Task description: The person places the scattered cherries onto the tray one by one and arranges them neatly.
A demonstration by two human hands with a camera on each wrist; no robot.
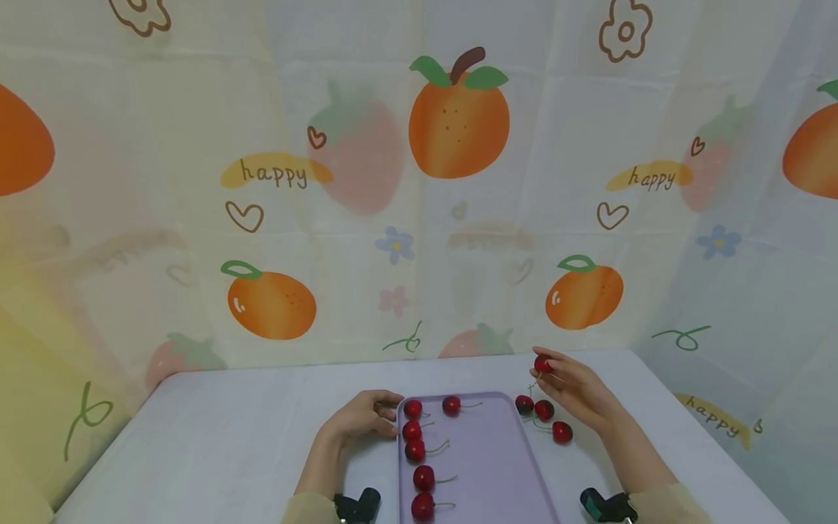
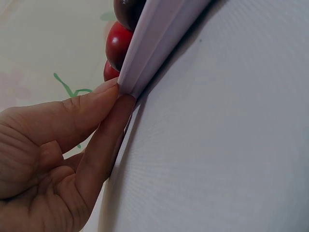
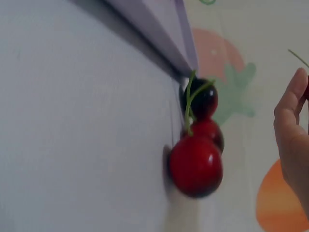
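Observation:
A shallow lilac tray (image 1: 487,458) lies on the white table. My left hand (image 1: 360,418) is at its far left corner; in the left wrist view the thumb and fingers (image 2: 104,130) pinch the tray's rim (image 2: 152,46). Dark red cherries with green stems, such as one cherry (image 1: 423,478), line the tray's left side, and another cherry (image 1: 452,405) sits by the far edge. Raised beyond the tray's far right corner, my right hand (image 1: 579,389) holds a cherry (image 1: 542,364) between its fingertips, stem hanging down. In the right wrist view that cherry is mostly cut off.
Three loose cherries lie on the table right of the tray: a dark cherry (image 1: 524,405), a second cherry (image 1: 544,410) close beside it, and a nearer cherry (image 1: 562,432). A fruit-printed cloth (image 1: 458,262) hangs behind the table (image 1: 249,437).

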